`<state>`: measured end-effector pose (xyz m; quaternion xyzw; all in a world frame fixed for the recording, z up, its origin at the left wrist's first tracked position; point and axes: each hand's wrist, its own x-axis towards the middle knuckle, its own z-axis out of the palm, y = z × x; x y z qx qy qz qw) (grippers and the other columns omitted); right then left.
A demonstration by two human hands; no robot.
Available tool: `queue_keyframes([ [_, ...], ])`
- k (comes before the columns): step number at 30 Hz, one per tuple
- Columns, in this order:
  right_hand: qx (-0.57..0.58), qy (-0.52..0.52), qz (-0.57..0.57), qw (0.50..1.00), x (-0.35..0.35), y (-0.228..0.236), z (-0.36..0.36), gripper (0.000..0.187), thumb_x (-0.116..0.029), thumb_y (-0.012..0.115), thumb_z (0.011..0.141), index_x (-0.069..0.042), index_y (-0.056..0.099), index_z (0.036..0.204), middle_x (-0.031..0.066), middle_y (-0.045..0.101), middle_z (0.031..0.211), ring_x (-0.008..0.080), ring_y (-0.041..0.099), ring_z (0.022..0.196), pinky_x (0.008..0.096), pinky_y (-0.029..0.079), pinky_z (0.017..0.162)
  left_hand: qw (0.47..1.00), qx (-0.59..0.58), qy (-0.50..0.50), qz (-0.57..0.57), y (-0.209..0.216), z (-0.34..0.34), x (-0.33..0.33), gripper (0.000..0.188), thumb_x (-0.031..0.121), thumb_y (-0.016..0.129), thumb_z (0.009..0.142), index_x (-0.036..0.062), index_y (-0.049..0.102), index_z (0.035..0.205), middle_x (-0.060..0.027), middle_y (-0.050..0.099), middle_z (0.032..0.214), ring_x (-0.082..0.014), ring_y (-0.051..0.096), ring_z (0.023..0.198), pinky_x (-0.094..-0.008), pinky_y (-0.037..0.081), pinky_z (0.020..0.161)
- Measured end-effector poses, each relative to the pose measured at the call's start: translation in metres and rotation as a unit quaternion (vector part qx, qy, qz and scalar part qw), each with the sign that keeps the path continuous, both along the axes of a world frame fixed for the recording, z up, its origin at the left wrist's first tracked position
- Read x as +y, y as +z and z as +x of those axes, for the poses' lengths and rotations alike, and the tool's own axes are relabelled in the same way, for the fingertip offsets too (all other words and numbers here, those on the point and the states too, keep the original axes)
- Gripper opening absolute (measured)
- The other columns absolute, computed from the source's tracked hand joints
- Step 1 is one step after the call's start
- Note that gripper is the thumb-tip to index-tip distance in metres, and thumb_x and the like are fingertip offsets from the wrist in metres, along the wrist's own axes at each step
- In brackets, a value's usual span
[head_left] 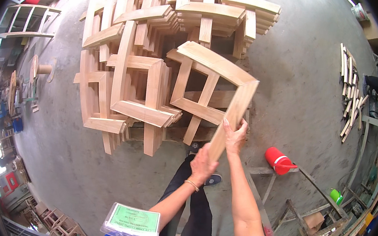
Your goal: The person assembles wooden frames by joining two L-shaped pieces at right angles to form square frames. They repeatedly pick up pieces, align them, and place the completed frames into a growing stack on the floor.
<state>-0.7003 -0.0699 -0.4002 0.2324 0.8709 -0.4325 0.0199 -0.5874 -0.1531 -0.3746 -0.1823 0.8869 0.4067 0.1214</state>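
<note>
Both my hands grip one long leg of a pale wooden frame piece (242,97) with a mitred corner. My left hand (203,165) is closed around its lower end. Higher on the same leg is my right hand (235,136), its thumb along the face and its fingers around the edge. The piece tilts in front of me, its other leg reaching up and left over the stacks. Several interlocked stacks of similar wooden frame pieces (142,112) stand ahead and to the left. Whether the held piece touches the nearest stacked frame (199,108) I cannot tell.
A red jug (277,159) stands to my right beside a metal rack (269,189); a green container (336,196) sits farther right. Loose wooden strips (352,95) lie at the far right. Wooden and metal frames (27,20) stand at the left. My feet are below the stacks.
</note>
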Motion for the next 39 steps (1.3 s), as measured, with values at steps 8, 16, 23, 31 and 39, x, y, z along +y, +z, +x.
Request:
queue_keyframes([
  [8,-0.167,0.028,-0.096,0.981,0.05,-0.068,0.105,0.032,-0.02,0.07,0.079,0.0,0.062,0.102,0.0117,0.068,0.089,0.0177,0.064,0.073,0.0309,0.049,0.068,0.993,-0.08,0.054,-0.073,-0.105,-0.026,-0.079,0.065,0.021,0.067,0.066,0.0116,0.043,0.126,-0.0147,0.058,0.109,-0.0349,0.057,0.101,-0.0434,0.048,0.082],
  [16,-0.344,-0.069,-0.101,0.931,0.105,-0.073,0.203,0.026,-0.017,0.066,0.083,0.0,0.062,0.102,0.0059,0.066,0.078,0.0099,0.061,0.069,0.0249,0.047,0.065,0.99,-0.034,0.035,-0.13,-0.179,-0.043,-0.089,0.071,0.023,0.07,0.068,0.0117,0.038,0.131,-0.0191,0.055,0.115,-0.0382,0.055,0.105,-0.0458,0.047,0.084],
  [23,-0.365,-0.101,-0.142,0.915,0.095,-0.083,0.26,0.025,-0.02,0.065,0.082,-0.003,0.063,0.1,0.0062,0.067,0.076,0.0117,0.064,0.069,0.0268,0.048,0.065,0.984,-0.164,0.058,-0.039,-0.2,-0.032,-0.084,0.082,0.028,0.074,0.066,0.0112,0.032,0.134,-0.0221,0.061,0.107,-0.0401,0.059,0.099,-0.0458,0.047,0.084],
  [31,-0.385,-0.127,-0.194,0.893,0.082,-0.073,0.266,0.024,-0.02,0.065,0.083,-0.003,0.064,0.1,0.0073,0.068,0.078,0.0127,0.066,0.071,0.0275,0.05,0.065,0.972,-0.216,0.023,-0.093,-0.205,-0.033,-0.077,0.075,0.029,0.072,0.065,0.0099,0.036,0.128,-0.023,0.063,0.101,-0.0403,0.061,0.095,-0.0453,0.048,0.083],
  [39,-0.285,-0.122,-0.2,0.929,0.075,-0.017,0.253,0.022,-0.026,0.064,0.081,-0.01,0.065,0.097,0.0125,0.067,0.082,0.0233,0.066,0.076,0.0356,0.051,0.068,0.971,-0.173,0.027,0.162,-0.22,-0.032,-0.096,0.058,0.026,0.077,0.072,-0.006,0.047,0.11,-0.0176,0.058,0.103,-0.0262,0.057,0.091,-0.0402,0.047,0.084],
])
